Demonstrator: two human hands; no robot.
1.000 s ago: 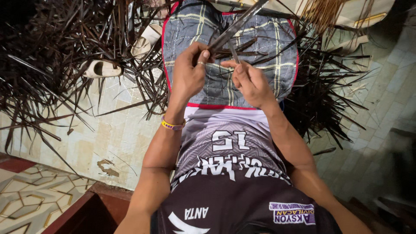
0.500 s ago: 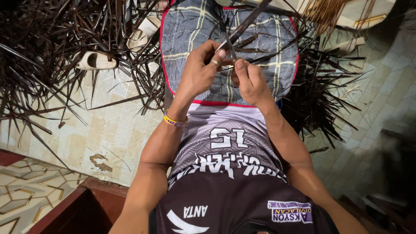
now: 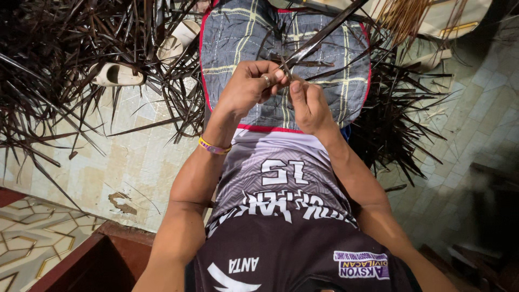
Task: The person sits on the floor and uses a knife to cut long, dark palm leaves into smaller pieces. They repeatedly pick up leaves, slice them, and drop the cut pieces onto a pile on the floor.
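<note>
My left hand (image 3: 250, 87) and my right hand (image 3: 306, 104) meet over a grey plaid cloth (image 3: 238, 38) with a red edge that lies across my lap. Both pinch the near end of a long dark dried leaf strip (image 3: 324, 33), which runs up and to the right from my fingertips. A ring sits on a finger of the left hand, and a yellow band (image 3: 214, 146) circles the left wrist. Loose thin strips lie on the cloth under the hands.
Heaps of dark dried leaf strips (image 3: 70, 59) cover the tiled floor on the left and on the right (image 3: 400, 119). A pale sandal (image 3: 116, 74) lies among the left heap. A bundle of thin tan sticks (image 3: 403, 16) is at the top right. A reddish wooden edge (image 3: 81, 259) is at lower left.
The hands have drawn closer together on the strip, fingertips now almost touching. The view has shifted slightly; the sandal sits lower on the left.
</note>
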